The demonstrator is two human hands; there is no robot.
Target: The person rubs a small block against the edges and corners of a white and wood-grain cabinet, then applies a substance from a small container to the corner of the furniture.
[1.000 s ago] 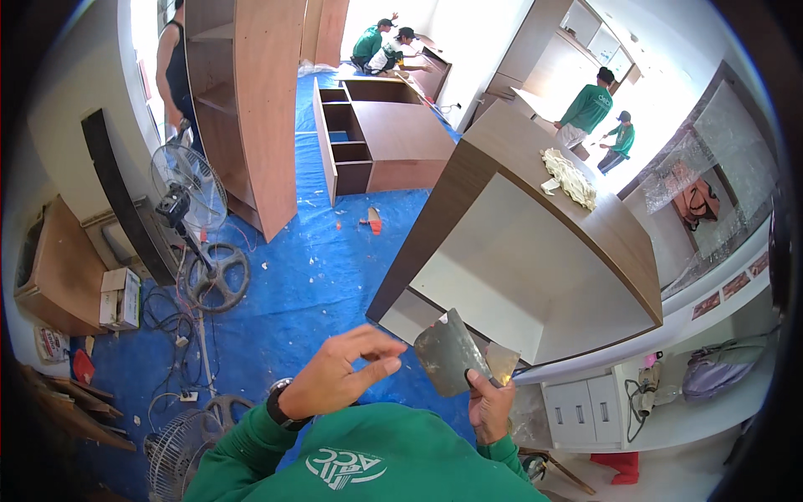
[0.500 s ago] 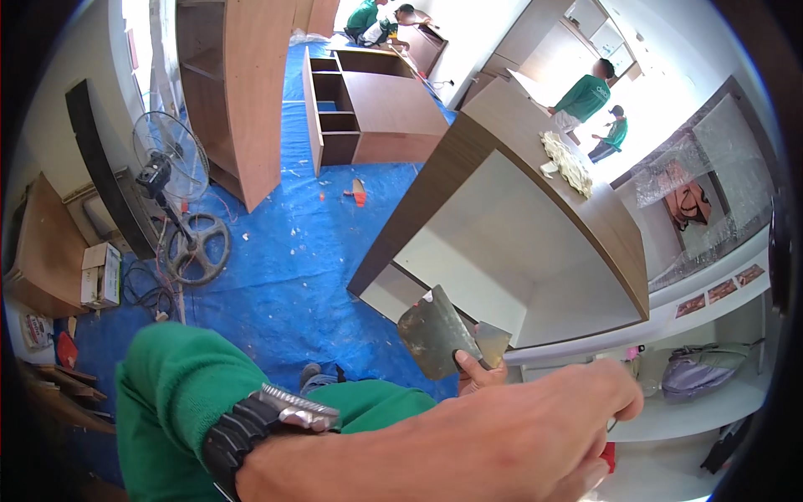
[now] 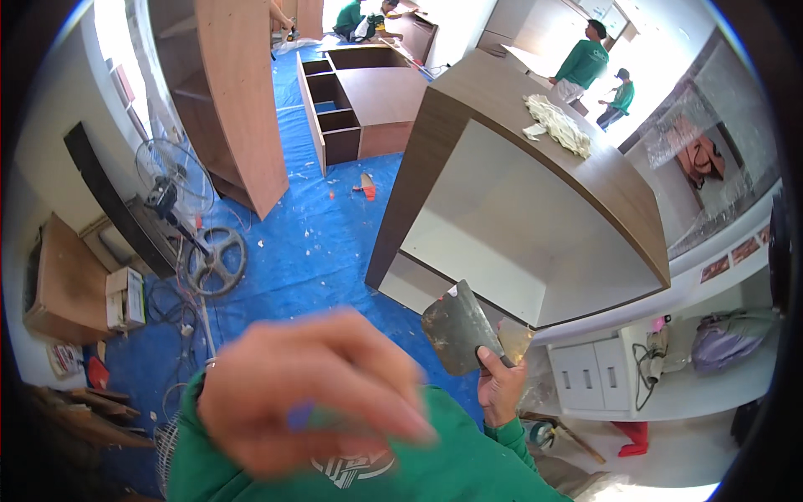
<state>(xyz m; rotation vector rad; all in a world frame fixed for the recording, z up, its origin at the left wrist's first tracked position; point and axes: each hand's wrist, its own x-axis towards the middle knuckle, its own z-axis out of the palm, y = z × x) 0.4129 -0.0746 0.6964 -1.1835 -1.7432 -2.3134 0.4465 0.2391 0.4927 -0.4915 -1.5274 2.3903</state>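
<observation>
Grips a dark flat blade in the right hand at five o'clock, next to a shiny flat piece, and holds the left hand curled at seven o'clock, too blurry to tell open from closed. Faces a big brown cabinet at two o'clock, white inside, with a crumpled cloth on top. Has a low cabinet with open spaces at twelve, a tall cabinet with shelves at ten, a small box with hard-to-see contents at nine, and white drawers at four.
</observation>
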